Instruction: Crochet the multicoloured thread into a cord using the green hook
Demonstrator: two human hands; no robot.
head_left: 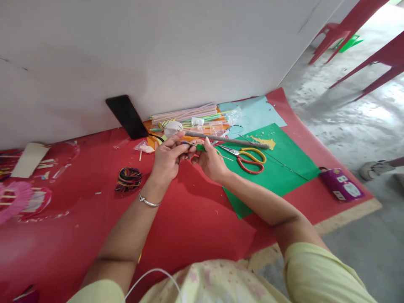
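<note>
Both of my hands meet over the red table cover. My left hand (168, 159) is closed in a pinch at one end of a thin wire with green wrapping (200, 147). My right hand (212, 162) grips the green part, and the wire's bare end sticks out to the right. Just beyond the fingers lies a grey rod (225, 138), with a round whitish head (173, 128) at its left end. Scissors with yellow and red handles (252, 160) rest open on green paper (277, 168), right of my right hand. Some fingertips are hidden.
A dark phone (126, 117) leans on the white wall. Pastel sticks (186, 112) and light blue paper (255, 115) lie behind my hands. A multicoloured thread bundle (128, 179) and pink craft pieces (15, 200) are left; a purple box (342, 185) sits at the right edge.
</note>
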